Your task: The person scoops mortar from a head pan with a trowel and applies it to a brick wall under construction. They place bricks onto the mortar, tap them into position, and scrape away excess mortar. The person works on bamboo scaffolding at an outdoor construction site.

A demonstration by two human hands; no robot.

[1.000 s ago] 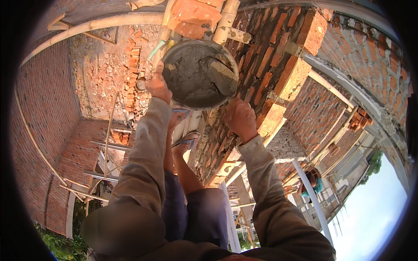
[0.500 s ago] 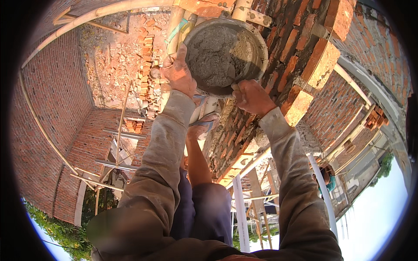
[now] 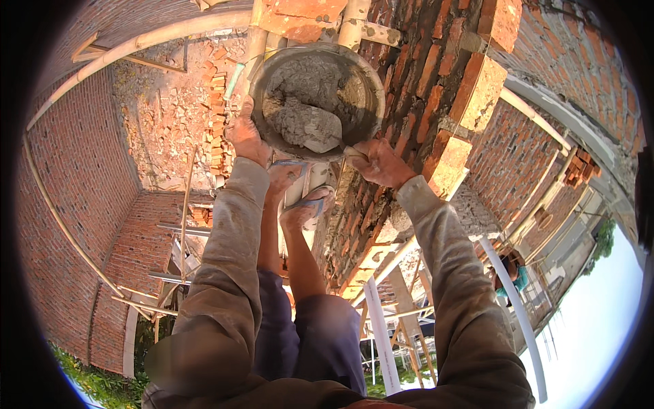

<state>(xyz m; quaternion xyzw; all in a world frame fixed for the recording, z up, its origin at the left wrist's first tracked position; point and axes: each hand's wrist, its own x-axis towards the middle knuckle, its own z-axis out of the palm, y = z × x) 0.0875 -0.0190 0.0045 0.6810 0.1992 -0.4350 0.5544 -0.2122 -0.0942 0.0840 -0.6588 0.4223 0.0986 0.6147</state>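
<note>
A round bucket (image 3: 371, 109) of wet grey mortar (image 3: 306, 76) stands at the top middle, beside the brick wall. My left hand (image 3: 246, 138) is closed on the bucket's left rim, thumb upward. My right hand (image 3: 381, 162) grips a trowel (image 3: 327, 131) at the near right side of the bucket; its handle is mostly hidden in my fist. The trowel's blade lies inside the bucket, heaped and smeared with mortar.
A brick wall top (image 3: 426, 88) with mortar joints runs along the right. Bamboo poles (image 3: 353, 24) and a large brick-coloured slab (image 3: 303, 17) lie beyond the bucket. My feet (image 3: 310, 204) stand on narrow planks high up. Brick rubble (image 3: 170, 102) covers the ground below; another person (image 3: 511, 276) is at lower right.
The trowel blade has come up into sight with a load of mortar on it. The bucket and both hands appear further left and lower in the picture as the view shifted.
</note>
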